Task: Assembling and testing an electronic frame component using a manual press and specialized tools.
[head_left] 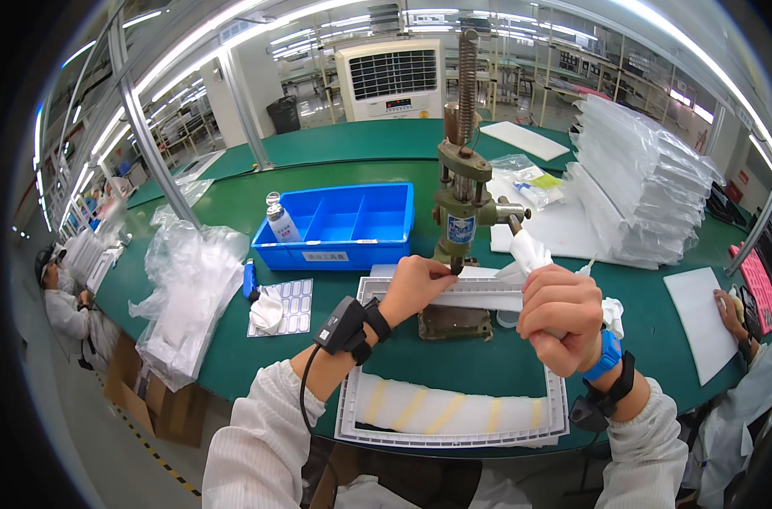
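A green hand-operated arbor press [464,199] stands before me, its ram pointing down at the far side of a white rectangular plastic frame [345,411]. My left hand [418,288] is at that far side, thumb and fingers pinched together right beside the ram's tip; what they hold, if anything, is hidden. Fingers of my right hand [562,316] wrap round the end of the press's lever handle [528,248], which is covered in white wrapping. The frame lies partly over the press base [455,323]. A white foam strip with yellow bands [432,408] lies along the frame's near side.
Behind my left hand sits a blue divided bin [352,256] with a white bottle [281,219]. Bagged packaging [186,293] lies left, near a label sheet [297,307]. Wrapped white sheets [644,178] are piled at right. Another person's hand [727,316] rests by a white board [698,318].
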Demonstrator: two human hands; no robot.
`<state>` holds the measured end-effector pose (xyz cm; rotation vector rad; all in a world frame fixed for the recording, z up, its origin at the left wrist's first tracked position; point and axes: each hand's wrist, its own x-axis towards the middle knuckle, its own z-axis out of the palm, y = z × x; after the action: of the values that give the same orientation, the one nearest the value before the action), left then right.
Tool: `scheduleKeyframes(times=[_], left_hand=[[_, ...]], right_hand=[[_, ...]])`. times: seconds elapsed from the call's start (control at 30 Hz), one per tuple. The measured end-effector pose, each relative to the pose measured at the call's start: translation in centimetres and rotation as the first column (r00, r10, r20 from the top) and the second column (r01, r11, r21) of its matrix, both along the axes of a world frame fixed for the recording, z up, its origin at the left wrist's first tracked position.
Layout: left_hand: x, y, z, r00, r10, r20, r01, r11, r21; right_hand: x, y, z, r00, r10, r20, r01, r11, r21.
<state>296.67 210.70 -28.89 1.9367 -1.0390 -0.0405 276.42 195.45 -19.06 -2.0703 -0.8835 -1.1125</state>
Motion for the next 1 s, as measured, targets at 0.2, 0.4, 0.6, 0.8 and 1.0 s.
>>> scheduleKeyframes(times=[0.2,0.4,0.6,0.8,1.0], left_hand=[[-0.1,-0.2,-0.1,1.0,0.024,0.013,-0.024,1.0,-0.005],[-0.2,0.0,0.1,1.0,0.016,-0.004,-0.016,1.0,-0.015],[-0.1,-0.1,0.0,1.0,-0.009,-0.025,0.01,1.0,0.021],[-0.3,0.1,0.1,1.0,0.007,-0.023,-0.006,1.0,0.028],[0.1,-0.2,-0.4,1.0,0.001,-0.016,-0.001,1.0,0.004]], right_hand=[[0.5,-0.3,1.9,0.999,0.019,-0.046,-0.015,0.997,0.071],[0.5,0.1,1.6,0.999,-0.001,-0.036,0.005,0.993,0.119],[-0.2,0.5,-3.3,0.999,-0.027,0.042,0.026,0.999,0.038],[-0.1,0.3,-5.3,0.999,-0.033,0.027,0.035,0.998,-0.056],[0.0,0.1,-5.9,0.999,-0.045,0.017,0.046,0.993,-0.108]])
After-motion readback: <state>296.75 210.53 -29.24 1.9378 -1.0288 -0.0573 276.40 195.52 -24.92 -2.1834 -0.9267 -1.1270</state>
